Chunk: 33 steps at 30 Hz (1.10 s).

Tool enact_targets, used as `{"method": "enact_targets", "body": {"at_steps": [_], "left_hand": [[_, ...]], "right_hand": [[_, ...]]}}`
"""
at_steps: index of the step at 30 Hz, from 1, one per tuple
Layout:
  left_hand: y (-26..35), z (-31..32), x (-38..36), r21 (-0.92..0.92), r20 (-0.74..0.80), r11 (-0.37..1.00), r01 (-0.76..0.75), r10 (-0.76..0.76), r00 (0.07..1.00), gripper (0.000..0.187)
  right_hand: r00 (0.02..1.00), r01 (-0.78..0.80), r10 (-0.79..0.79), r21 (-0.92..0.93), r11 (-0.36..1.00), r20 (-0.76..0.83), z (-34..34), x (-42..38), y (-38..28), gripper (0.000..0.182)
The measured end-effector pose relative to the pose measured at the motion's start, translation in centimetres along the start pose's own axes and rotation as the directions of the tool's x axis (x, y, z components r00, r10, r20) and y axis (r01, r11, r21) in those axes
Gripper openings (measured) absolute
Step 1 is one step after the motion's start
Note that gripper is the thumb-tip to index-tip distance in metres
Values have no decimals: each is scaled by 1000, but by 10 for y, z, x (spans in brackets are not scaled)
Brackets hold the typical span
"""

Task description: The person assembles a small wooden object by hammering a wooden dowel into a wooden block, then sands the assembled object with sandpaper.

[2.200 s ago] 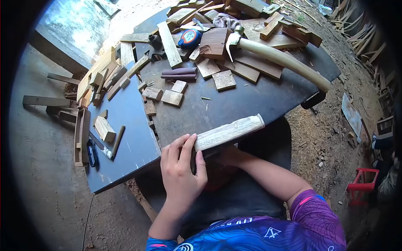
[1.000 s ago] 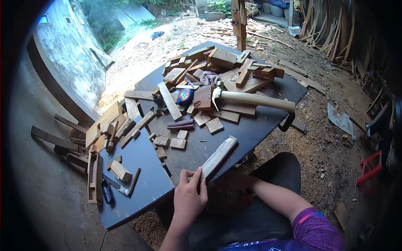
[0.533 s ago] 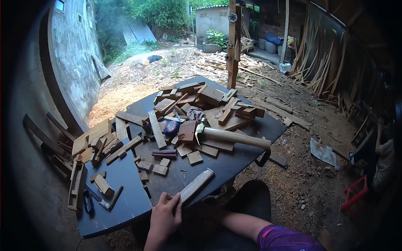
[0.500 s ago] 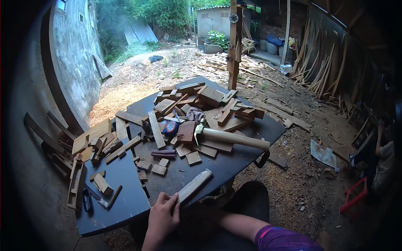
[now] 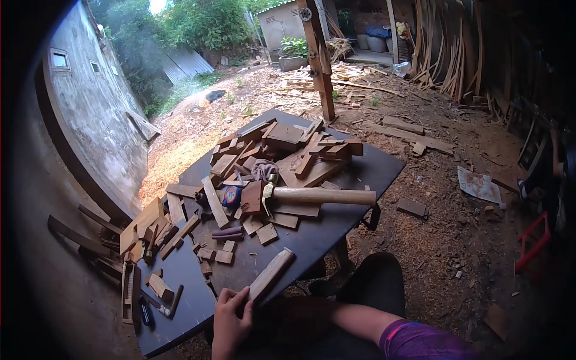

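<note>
My left hand [image 5: 233, 315] is closed on the near end of a pale wooden strip [image 5: 271, 276], with the fingers along its edge. The strip slants away over the front edge of the dark table [image 5: 384, 171]. From the right comes my right forearm [image 5: 366, 323] in a purple sleeve; its hand is lost in the dark below the table edge. Beyond the strip, a claw hammer [image 5: 324, 195] rests with its head by a reddish-brown block [image 5: 252, 198]. A blue tape measure [image 5: 231, 196] lies left of that block, and two dark purplish sticks [image 5: 227, 233] lie nearer.
Wood offcuts [image 5: 285, 137] are heaped across the table's far half. At left lie a screwdriver [image 5: 146, 312] and a narrow wooden tray [image 5: 128, 294]. A wooden post [image 5: 318, 66] stands beyond the table. Another person [image 5: 555, 150] is at far right, near a red stool [image 5: 532, 243].
The head view has tilted and shifted, so the table appears turned. My left hand still holds the strip, which now points more steeply away and shows more of its side.
</note>
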<state>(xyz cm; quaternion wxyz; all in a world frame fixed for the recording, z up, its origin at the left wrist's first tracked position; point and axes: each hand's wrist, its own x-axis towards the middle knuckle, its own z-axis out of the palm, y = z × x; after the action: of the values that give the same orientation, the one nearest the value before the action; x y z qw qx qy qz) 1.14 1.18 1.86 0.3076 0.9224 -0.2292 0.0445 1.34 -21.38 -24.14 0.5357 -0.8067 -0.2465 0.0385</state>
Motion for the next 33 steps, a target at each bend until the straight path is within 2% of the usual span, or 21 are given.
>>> {"method": "enact_targets", "body": {"at_steps": [5, 7, 9, 11, 13, 17, 19, 20, 24, 27, 29, 33], "left_hand": [[-3, 6, -2, -23, -27, 1000, 9, -10, 1000, 36], [0, 10, -4, 35, -87, 999, 28, -25, 996, 37], [4, 9, -4, 48, -80, 998, 44, -40, 996, 38], [8, 6, -4, -18, -35, 995, 101, -102, 994, 37], [9, 2, -3, -2, -42, 996, 88, -88, 995, 37], [10, 2, -2, 2, -12, 999, 38, -38, 999, 37], [10, 3, -2, 12, -20, 997, 70, -70, 997, 37], [11, 3, -1, -99, -17, 990, 102, -104, 994, 33], [9, 5, -2, -56, -54, 998, 43, -46, 997, 32], [11, 3, -1, -48, -46, 997, 62, -65, 997, 32], [11, 4, -1, -70, -39, 995, 78, -81, 996, 32], [18, 3, 0, 25, -33, 995, 91, -91, 995, 37]], "right_hand": [[998, 56, -54, -52, 997, 38, 11, 6, -1, 53], [995, 58, -51, -73, 996, 88, 25, 8, 1, 53], [991, 91, -82, -83, 992, 106, 29, -2, 0, 53], [984, 146, -136, -80, 986, 115, 14, 5, -2, 54], [977, 179, -168, -85, 980, 129, 13, 20, -5, 54], [986, 118, -115, -11, 993, 118, 13, 36, -8, 52], [992, 78, -80, 19, 997, 101, 26, 43, -8, 51], [994, 59, -62, 34, 998, 93, 35, 40, -7, 51], [993, 4, -19, 125, 992, 114, 83, 35, -6, 49], [988, -12, -22, 216, 976, 155, 83, 22, -4, 48], [983, -25, -27, 277, 960, 180, 51, 24, -4, 47], [976, -73, -11, 369, 926, 219, 22, 24, -6, 45]]}}
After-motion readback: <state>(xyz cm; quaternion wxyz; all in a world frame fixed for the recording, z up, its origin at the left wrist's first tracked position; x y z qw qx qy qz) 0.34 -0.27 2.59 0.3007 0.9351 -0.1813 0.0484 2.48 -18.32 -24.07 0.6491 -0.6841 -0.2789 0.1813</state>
